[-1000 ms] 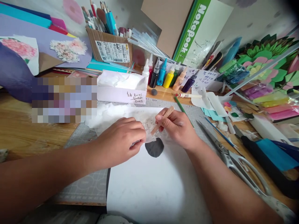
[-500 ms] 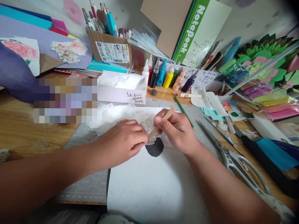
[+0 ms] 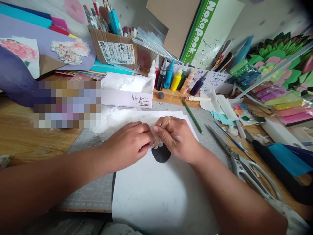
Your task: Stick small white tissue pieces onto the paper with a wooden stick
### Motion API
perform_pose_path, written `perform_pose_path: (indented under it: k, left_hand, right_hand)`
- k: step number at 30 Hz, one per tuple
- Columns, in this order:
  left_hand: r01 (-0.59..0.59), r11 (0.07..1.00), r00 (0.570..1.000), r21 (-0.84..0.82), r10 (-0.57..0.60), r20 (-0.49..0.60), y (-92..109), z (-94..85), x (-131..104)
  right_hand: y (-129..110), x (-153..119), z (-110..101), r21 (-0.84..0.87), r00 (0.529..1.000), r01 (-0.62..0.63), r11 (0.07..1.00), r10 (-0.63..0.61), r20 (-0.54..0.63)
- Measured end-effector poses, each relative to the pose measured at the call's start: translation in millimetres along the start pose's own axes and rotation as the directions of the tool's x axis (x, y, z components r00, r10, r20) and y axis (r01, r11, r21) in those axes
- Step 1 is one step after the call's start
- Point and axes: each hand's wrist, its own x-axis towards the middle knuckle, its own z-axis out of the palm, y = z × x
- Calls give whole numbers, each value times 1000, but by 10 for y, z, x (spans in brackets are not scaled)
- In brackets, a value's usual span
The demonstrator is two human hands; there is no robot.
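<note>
A wooden stick is gripped in my right hand, its top poking out above the fist and its lower end reaching down beside my left fingertips. My left hand is closed, fingers curled, at a scrap of white tissue paper that shows between the hands. Just below lies a black disc, partly covered by the scrap and my right hand. Beneath everything is a large white sheet. More crumpled white tissue is heaped behind my left hand.
A grey cutting mat underlies the sheet. To the right are a green pencil, large scissors and a thin blue brush. Behind stand a white tissue-filled box, several paint bottles and a cardboard pen box.
My right hand has turned the stick more upright and closed into a tighter fist, shifting slightly left. My left hand stays nearly in place. The view has shifted slightly.
</note>
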Motion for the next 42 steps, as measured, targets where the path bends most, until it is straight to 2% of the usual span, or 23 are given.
perform_pose_path:
  k: [6,9,12,14,16,18,20,23,26,30,34,36,38,40,42]
  left_hand:
    - [29,999,1000,34,-29,-7,-18,2,24]
    - [57,998,998,10,-57,23,8,-19,38]
    - [78,997,997,-18,-78,15,-8,-81,48]
    - [104,994,993,-41,-106,-47,-94,-163,51]
    - [190,980,971,-53,-195,-138,-249,-276,50]
    - [324,946,922,-32,-323,-215,-435,-394,47]
    - [422,906,886,21,-408,-220,-591,-478,43]
    - [399,912,912,92,-385,-141,-674,-492,51]
    - [350,926,937,142,-343,-73,-608,-428,90]
    - [358,894,932,269,-360,-44,-540,-362,156]
    - [338,864,933,372,-360,-11,-604,-343,179]
    - [305,869,947,389,-319,-28,-648,-346,175]
    - [272,894,962,356,-253,-99,-675,-354,163]
    - [263,917,959,301,-215,-184,-669,-370,144]
    - [259,934,950,246,-200,-241,-613,-398,117]
  right_hand:
    - [29,-7,38,112,995,-98,989,100,-9]
    - [84,-20,11,236,969,-144,961,185,-162]
    - [120,-20,-44,387,892,-137,912,283,-352]
    - [128,-18,-79,430,862,-112,896,303,-406]
    - [135,-19,-98,451,854,-103,886,311,-417]
    - [146,-22,-101,471,856,-102,876,318,-407]
    - [158,-25,-94,487,863,-103,867,322,-390]
    - [161,-30,-81,497,871,-104,862,320,-373]
    - [146,-29,-75,490,875,-109,865,318,-366]
    - [137,-20,-62,490,878,-107,865,314,-363]
    - [134,-22,-55,495,887,-113,862,312,-340]
    - [118,-30,-57,501,910,-122,857,298,-289]
    - [91,-36,-58,505,945,-152,849,274,-177]
    - [61,-38,-52,484,971,-187,855,235,-40]
    - [41,-36,-39,426,981,-190,885,190,43]
